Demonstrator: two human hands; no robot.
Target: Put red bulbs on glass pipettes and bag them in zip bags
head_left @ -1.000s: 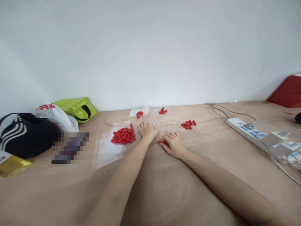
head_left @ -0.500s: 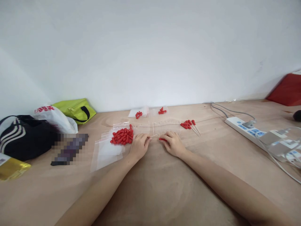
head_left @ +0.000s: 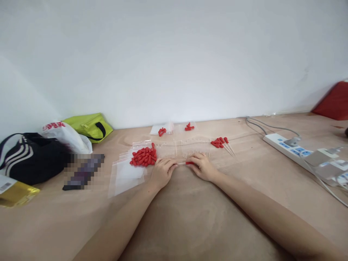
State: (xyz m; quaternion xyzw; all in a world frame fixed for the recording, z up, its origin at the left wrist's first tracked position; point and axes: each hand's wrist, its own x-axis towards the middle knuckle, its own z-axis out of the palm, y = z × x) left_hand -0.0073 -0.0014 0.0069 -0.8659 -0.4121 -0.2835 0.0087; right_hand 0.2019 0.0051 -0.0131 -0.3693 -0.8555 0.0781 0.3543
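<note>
Left hand [head_left: 161, 173] holds thin tube [head_left: 181, 164], right hand [head_left: 202, 168] red bulb [head_left: 189, 163].

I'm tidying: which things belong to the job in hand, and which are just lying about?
Job: thin stick in left hand; red bulb in right hand; piled red bulbs; pale sticks; likely clear bags.
Apparently lying about: black bag; green bag; gold packet; power strip.

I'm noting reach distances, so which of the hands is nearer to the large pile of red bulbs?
Left. The left hand is right by the large pile of red bulbs, at its near right side; the right hand is farther right, beyond the left hand.
</note>
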